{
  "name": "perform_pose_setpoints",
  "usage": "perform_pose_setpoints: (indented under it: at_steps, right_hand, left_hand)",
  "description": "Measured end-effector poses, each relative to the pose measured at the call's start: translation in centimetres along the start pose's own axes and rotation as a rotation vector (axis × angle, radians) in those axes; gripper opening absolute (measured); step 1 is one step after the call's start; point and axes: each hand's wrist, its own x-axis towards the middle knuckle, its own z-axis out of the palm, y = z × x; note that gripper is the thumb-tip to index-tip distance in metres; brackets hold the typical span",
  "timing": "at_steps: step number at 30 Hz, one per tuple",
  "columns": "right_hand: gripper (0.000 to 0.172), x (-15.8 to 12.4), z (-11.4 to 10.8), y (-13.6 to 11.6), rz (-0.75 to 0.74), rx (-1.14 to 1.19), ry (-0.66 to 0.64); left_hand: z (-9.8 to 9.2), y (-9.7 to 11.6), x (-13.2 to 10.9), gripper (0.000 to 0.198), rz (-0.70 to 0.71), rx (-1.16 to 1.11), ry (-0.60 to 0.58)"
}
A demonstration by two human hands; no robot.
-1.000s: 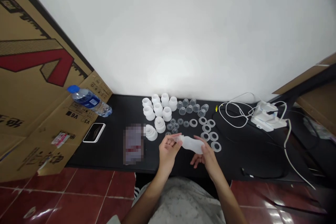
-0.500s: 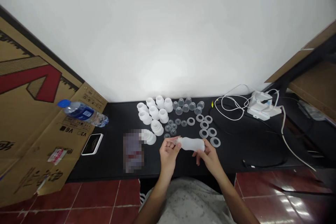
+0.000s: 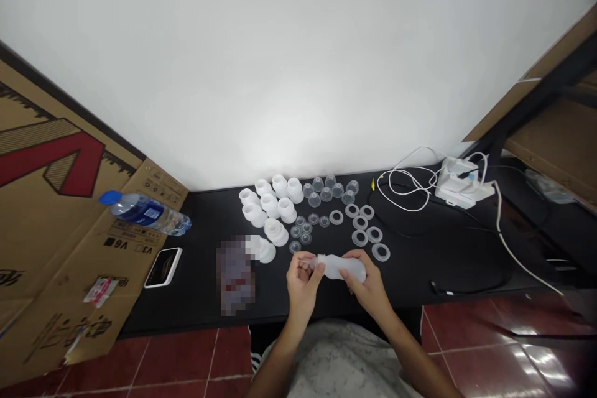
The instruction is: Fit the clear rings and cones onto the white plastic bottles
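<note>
Milky white and smooth, a slim waisted bottle lies on its side between two bare hands, just above the near edge of the table. Its narrower end carries a clear, tapering tip, largely covered by the fingers of the left hand, which are curled and closed around that end. The right hand grips the rounded base, thumb laid along the near side, fingers wrapped over the far side.

Beyond the hands, small see-through pieces with raised centres cluster near flat, frosted rings. Behind these stand glassy domed caps, and to their left a group of opaque white, flared collars with round mouths. A pixelated patch hides something beside them.

All rest on a matte black table. At its left are a glossy phone and a ridged water bottle, the latter against printed brown cardboard; at its right, a white plastic power block with looping cables.
</note>
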Motion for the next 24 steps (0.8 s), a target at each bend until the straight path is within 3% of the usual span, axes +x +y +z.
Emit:
perform_pose_setpoints:
  at_steps: [6,8,12,15,18,24]
  right_hand:
    - [0.045,0.6,0.1,-0.6,0.148,0.127,-0.041]
    - [0.046,0.6,0.0,-0.5,0.120,0.154,-0.045]
    - [0.049,0.4,-0.1,-0.6,-0.057,0.052,-0.052]
    - [0.046,0.2,0.0,-0.9,-0.145,-0.079,-0.069]
    - [0.043,0.1,0.0,-1.3,-0.168,-0.159,-0.114]
    - [0.037,0.2,-0.8,-2.0,-0.092,-0.118,-0.269]
  left_hand:
    - [0.1,0.3,-0.3,0.063,0.023,-0.141,-0.150]
    - [0.2,0.2,-0.2,0.063,0.015,-0.117,-0.147]
    - [0.4,0.1,0.1,0.045,-0.004,-0.021,-0.111]
    - [0.3,0.0,0.2,0.048,0.023,0.010,-0.032]
    - [-0.1,0.0,0.2,0.051,0.006,0.030,-0.028]
    - [-1.0,0.2,-0.3,0.048,0.046,-0.005,-0.144]
